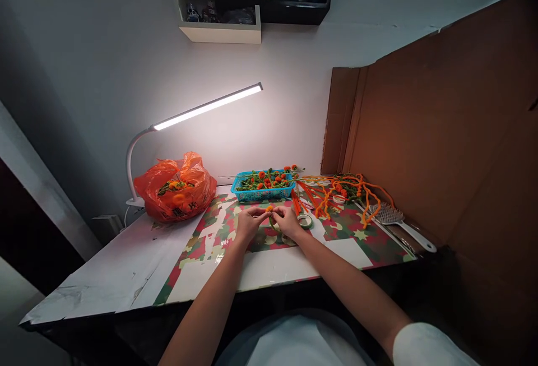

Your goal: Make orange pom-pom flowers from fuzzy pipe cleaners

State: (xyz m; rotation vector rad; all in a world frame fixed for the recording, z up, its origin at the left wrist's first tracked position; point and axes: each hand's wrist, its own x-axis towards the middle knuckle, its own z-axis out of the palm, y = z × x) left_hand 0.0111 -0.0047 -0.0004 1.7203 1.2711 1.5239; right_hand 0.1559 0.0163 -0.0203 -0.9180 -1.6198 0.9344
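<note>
The blue basket (264, 193) held many stemmed flowers (261, 175), which seemed finished; beside it, orange strips (323, 207) seemed unused. Before the basket, left hand (249, 224) and right hand (286, 222) pinched one small flower (269, 208) between closed fingertips, probably incomplete.

1 head-worn camera, looking forward and slightly down at the white table with patterned red-green covering (275, 268) from the wearer's side, near edge running across the lower frame. Wide view, table close, reaching up to the plain pale grey wall (286, 108) and open black-and-white box shelf (221, 32) beyond; only 1 view, nothing shared.
</note>
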